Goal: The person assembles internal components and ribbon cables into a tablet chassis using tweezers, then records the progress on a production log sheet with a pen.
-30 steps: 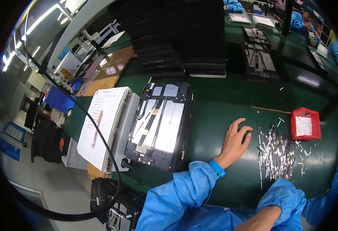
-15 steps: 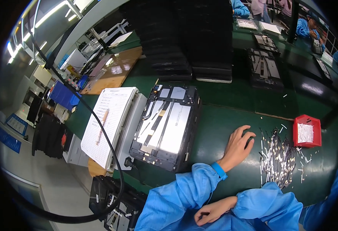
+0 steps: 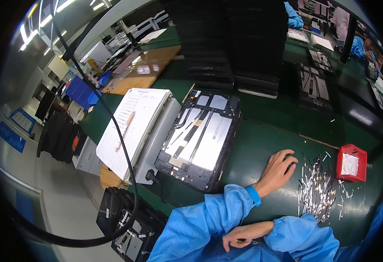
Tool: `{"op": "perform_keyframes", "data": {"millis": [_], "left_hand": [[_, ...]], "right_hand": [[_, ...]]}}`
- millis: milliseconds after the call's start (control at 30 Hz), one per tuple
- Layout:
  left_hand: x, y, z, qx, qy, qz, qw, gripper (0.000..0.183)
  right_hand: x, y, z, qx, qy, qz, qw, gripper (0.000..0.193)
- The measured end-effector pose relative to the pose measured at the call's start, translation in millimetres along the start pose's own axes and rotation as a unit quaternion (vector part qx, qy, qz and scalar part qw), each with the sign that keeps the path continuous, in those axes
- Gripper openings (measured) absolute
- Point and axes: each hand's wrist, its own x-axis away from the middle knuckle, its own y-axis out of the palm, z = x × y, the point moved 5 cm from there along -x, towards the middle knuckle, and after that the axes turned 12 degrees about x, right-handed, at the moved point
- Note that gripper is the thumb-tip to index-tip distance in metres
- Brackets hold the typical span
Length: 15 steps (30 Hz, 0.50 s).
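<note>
My left hand (image 3: 279, 172), with a blue band at its wrist, rests palm down on the green table, fingers bent and apart. It holds nothing. A heap of thin black and white cable-like strips (image 3: 317, 192) lies a little to its right. My right hand (image 3: 247, 234) hangs in front of my body, beneath the left forearm; its fingers are loosely bent, with a gap between them and nothing visible in them. To the left of the left hand sits a stack of opened tablet-like devices (image 3: 196, 139), the top one showing silver battery panels and dark ribbon cables.
A red bin (image 3: 351, 165) of white strips stands at the right. Ruled sheets (image 3: 132, 126) with a pen (image 3: 125, 132) lie on a grey box at the left. Tall black stacks (image 3: 255, 48) rise behind. A black cable (image 3: 113, 118) curves across the left side. Co-workers sit at far right.
The view has shifted, so the devices and table contents appear farther right. My left hand stays on the table, and my right hand's fingers now point more downward.
</note>
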Motion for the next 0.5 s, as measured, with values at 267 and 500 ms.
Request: {"op": "perform_keyframes", "data": {"millis": [267, 500], "left_hand": [[1.6, -3.1, 1.2, 0.026, 0.002, 0.010, 1.000, 0.014], [4.5, 0.0, -1.0, 0.018, 0.010, -0.006, 1.000, 0.013]], "right_hand": [[-3.0, 9.6, 6.8, 0.134, -0.026, -0.054, 0.989, 0.032], [2.1, 7.1, 11.5, 0.033, 0.053, -0.049, 0.997, 0.043]]}}
